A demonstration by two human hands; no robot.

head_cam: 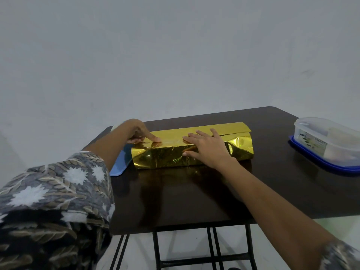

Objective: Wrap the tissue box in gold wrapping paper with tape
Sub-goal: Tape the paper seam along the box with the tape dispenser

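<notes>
Gold wrapping paper (175, 158) covers the tissue box completely, so the box itself is hidden; the long parcel lies across the far middle of a dark brown table (194, 195). The foil is shiny like a mirror and crumpled on the near side, and a flat flap of it lies along the far top edge. At the right end the paper sticks out past the box like an open tube.

The left hand (139, 133) is at the left end of the top. Its index finger (154, 138) is straight and presses the paper down; the other fingers are curled, and I cannot tell if they hold something. The right hand (206, 147) lies flat on the middle of the top with straight, spread fingers, the thumb on the near side.

The left forearm partly covers a light blue plastic lid (119, 164) just beside the parcel. A patterned grey sleeve (54, 201) fills the near left corner. Well apart, at the right edge of the table, a clear plastic container (329, 141) with rounded corners stands on a dark blue base (321, 162); pale things are inside, too blurred to name. The glossy tabletop reflects the gold, and black metal legs (155, 248) show below
</notes>
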